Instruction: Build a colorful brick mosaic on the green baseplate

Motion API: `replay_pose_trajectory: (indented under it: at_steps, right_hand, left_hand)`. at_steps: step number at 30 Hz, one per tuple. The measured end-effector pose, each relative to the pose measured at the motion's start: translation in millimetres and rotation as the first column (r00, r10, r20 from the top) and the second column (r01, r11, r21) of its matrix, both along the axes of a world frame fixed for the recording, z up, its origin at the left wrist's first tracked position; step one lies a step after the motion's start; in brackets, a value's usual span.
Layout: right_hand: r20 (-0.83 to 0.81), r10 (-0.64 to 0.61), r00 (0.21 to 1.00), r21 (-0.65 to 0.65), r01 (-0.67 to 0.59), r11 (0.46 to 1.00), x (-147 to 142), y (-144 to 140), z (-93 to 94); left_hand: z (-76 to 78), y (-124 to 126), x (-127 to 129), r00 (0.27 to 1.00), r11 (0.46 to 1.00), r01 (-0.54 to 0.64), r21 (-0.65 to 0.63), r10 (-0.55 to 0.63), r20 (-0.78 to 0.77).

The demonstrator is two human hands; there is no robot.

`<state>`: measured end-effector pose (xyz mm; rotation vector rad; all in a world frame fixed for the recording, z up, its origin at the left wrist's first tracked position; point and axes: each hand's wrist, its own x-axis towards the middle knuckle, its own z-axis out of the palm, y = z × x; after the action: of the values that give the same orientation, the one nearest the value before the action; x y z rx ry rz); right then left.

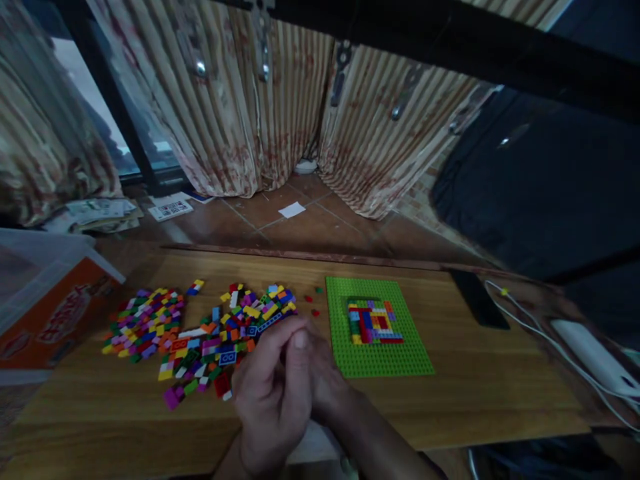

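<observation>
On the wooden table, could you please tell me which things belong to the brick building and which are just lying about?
In use: green baseplate with its small build; loose bricks; both hands, left, right.

Lying about: phone; white cable; orange box.

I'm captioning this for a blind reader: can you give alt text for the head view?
Two hands, left hand and right hand, pressed together over a wooden table, beside a pile of small colourful bricks and a green baseplate bearing a partly built patch.
</observation>
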<state>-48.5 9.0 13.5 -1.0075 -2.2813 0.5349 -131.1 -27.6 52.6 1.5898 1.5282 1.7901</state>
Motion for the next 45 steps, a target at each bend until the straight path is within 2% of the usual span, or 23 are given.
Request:
replay_pose_trajectory:
  at_steps: [2,4,9,13,15,18,21,24,27,30,33,35,40,45]
  right_hand:
    - [-0.085,-0.011,0.996,-0.039,0.008,0.999,8.4,2.1,8.3]
    - [-0.153,-0.073,0.985,-0.106,0.057,0.993,18.1,4.5,16.0]
    - [-0.259,-0.276,0.926,-0.279,0.202,0.939,46.5,10.4,27.4]
    - [-0.331,-0.331,0.883,-0.433,0.17,0.885,67.6,15.4,26.1]
    - [-0.368,-0.362,0.856,-0.518,0.135,0.844,74.4,17.2,25.6]
    - [-0.396,-0.398,0.827,-0.624,0.076,0.778,80.5,18.3,27.6]
    - [-0.381,-0.403,0.832,-0.672,0.05,0.739,85.6,17.7,29.3]
    - [-0.316,-0.395,0.863,-0.659,0.1,0.745,92.8,16.2,28.6]
    - [-0.236,-0.397,0.887,-0.577,0.201,0.792,102.3,15.8,27.0]
    - [-0.259,-0.488,0.834,-0.481,0.327,0.813,114.2,18.4,25.7]
    - [-0.336,-0.61,0.718,-0.447,0.448,0.774,128.1,23.5,25.1]
    - [-0.317,-0.668,0.673,-0.429,0.526,0.734,137.2,27.2,25.2]
    - [-0.182,-0.76,0.625,-0.363,0.675,0.642,154.4,35.1,22.4]
    - [-0.092,-0.791,0.605,-0.339,0.728,0.596,163.7,41.3,15.1]
  left_hand:
    - [-3.4,3.2,-0.5,0.998,0.996,-0.04,-0.079,0.043,0.039]
    - [-6.6,8.6,1.1,0.995,0.985,-0.048,-0.163,0.061,0.076]
    - [-11.3,21.7,7.5,0.993,0.935,0.09,-0.342,-0.06,0.098]
    - [-11.0,26.5,13.9,0.967,0.9,0.253,-0.356,-0.249,0.057]
    - [-11.4,28.5,18.3,0.956,0.887,0.292,-0.357,-0.285,0.074]
    - [-12.9,31.6,26.3,0.93,0.854,0.36,-0.376,-0.296,0.218]
    - [-13.2,34.1,34.4,0.88,0.827,0.424,-0.369,-0.28,0.383]
    - [-13.8,35.6,40.8,0.86,0.815,0.434,-0.384,-0.248,0.446]
    - [-17.9,37.2,45.9,0.86,0.796,0.434,-0.422,-0.228,0.456]
    - [-25.2,39.9,50.8,0.889,0.773,0.407,-0.487,-0.212,0.406]
    - [-31.9,43.9,55.9,0.931,0.743,0.353,-0.568,-0.215,0.296]
    - [-34.6,47.2,59.5,0.94,0.735,0.34,-0.586,-0.238,0.246]
    - [-35.8,55.9,67.4,0.961,0.749,0.271,-0.604,-0.249,0.123]
    - [-38.5,59.0,72.9,0.966,0.755,0.234,-0.612,-0.253,0.057]
